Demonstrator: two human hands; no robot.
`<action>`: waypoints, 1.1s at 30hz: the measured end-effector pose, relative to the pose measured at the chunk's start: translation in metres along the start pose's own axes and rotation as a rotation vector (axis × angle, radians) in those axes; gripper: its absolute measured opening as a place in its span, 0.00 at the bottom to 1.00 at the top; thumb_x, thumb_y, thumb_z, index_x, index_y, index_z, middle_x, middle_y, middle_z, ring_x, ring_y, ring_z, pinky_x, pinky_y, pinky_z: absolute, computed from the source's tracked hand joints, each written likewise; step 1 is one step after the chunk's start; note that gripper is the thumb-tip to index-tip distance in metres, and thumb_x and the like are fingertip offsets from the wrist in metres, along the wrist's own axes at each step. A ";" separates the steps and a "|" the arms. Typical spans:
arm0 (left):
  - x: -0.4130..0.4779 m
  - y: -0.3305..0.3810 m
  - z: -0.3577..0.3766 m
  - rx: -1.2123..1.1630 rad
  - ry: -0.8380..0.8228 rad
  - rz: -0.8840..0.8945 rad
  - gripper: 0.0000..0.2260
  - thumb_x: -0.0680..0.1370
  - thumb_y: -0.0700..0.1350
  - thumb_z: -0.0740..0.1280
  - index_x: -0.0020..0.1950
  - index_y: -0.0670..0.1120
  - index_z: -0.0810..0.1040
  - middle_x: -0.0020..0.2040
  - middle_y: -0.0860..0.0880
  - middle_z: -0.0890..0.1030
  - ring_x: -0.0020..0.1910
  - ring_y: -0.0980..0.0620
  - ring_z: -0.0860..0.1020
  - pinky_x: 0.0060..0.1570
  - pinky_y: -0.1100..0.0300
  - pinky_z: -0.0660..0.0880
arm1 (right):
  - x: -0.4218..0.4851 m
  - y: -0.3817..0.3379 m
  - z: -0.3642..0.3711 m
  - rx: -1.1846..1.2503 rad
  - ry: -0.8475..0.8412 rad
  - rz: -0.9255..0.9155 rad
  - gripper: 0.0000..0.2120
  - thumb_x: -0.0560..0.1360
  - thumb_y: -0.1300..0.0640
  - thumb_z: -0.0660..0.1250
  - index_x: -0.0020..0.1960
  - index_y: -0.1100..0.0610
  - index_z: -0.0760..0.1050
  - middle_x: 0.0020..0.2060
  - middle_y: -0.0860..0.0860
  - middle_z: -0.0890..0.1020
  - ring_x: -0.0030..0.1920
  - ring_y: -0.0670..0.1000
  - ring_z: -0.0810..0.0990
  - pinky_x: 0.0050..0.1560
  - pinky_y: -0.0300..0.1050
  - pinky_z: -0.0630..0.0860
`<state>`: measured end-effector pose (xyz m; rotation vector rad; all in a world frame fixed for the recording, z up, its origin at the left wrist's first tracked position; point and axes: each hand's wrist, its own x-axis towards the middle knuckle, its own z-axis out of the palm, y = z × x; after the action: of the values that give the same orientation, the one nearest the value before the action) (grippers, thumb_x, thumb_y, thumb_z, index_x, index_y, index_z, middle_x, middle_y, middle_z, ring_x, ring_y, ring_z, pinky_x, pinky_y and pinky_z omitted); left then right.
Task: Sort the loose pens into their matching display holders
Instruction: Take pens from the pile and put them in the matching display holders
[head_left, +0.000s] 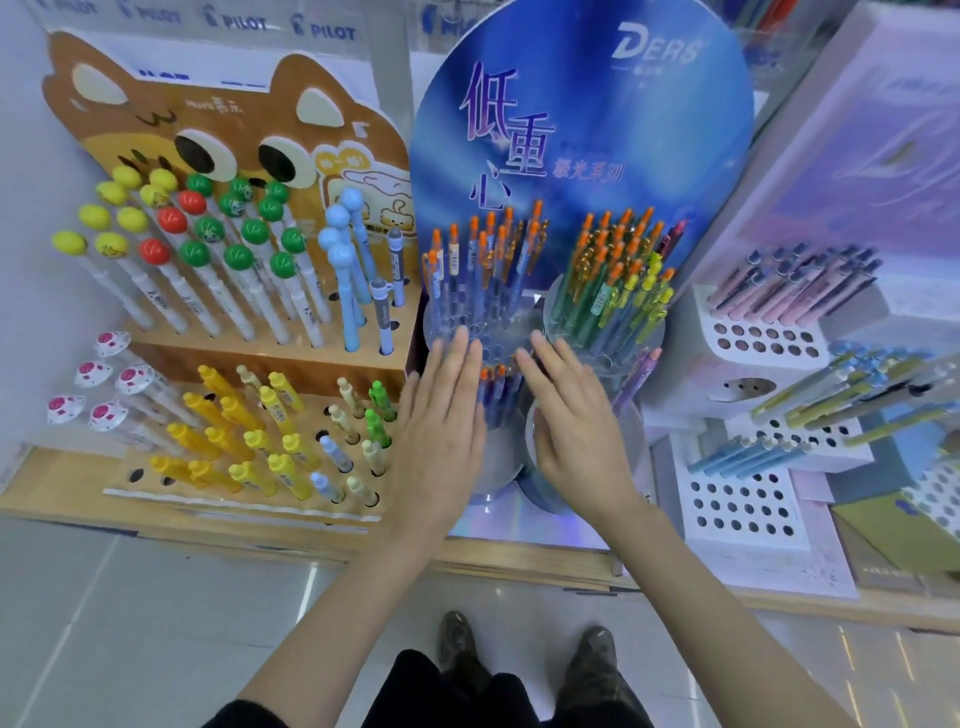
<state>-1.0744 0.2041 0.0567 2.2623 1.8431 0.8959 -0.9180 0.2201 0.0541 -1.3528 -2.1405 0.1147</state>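
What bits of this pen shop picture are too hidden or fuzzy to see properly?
All in the head view:
- Front clear cups: mostly covered by the left hand and right hand, so their pens can't be counted.
- Whether the palms touch anything: hidden under the hands themselves.
- Writing on the white pens: too small and blurry to read.
- Green box: cut off by the right edge.

1. My left hand (441, 415) and right hand (576, 421) are bare, and so are both forearms (332, 597).
2. A black sleeve (244, 716) is bunched high on my left arm.
3. I wear black trousers (441, 691).
4. My shoes (457, 642) are dark, mottled olive-brown, with rounded toes.
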 end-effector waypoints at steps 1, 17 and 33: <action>0.003 0.001 0.001 0.017 -0.050 -0.006 0.26 0.79 0.38 0.61 0.76 0.43 0.57 0.77 0.47 0.56 0.76 0.50 0.53 0.71 0.49 0.58 | 0.001 -0.002 0.002 -0.002 -0.053 -0.011 0.28 0.73 0.71 0.59 0.72 0.61 0.66 0.73 0.57 0.65 0.74 0.57 0.61 0.72 0.53 0.58; -0.031 0.044 -0.016 -0.519 -0.250 -0.203 0.11 0.78 0.37 0.64 0.58 0.48 0.75 0.53 0.54 0.80 0.54 0.58 0.76 0.51 0.72 0.69 | -0.081 -0.002 -0.069 0.505 -0.041 0.516 0.13 0.79 0.64 0.61 0.61 0.59 0.76 0.55 0.50 0.81 0.56 0.44 0.76 0.58 0.35 0.70; -0.171 0.332 0.168 -0.484 -1.196 -0.179 0.05 0.79 0.38 0.64 0.52 0.46 0.77 0.52 0.48 0.80 0.53 0.52 0.77 0.46 0.71 0.68 | -0.472 0.109 -0.256 0.585 0.048 1.500 0.07 0.78 0.60 0.65 0.53 0.53 0.79 0.46 0.46 0.84 0.49 0.46 0.82 0.57 0.46 0.76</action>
<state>-0.7217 0.0063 -0.0076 1.6286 1.0614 -0.1103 -0.5540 -0.1881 0.0165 -2.1376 -0.5194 1.1267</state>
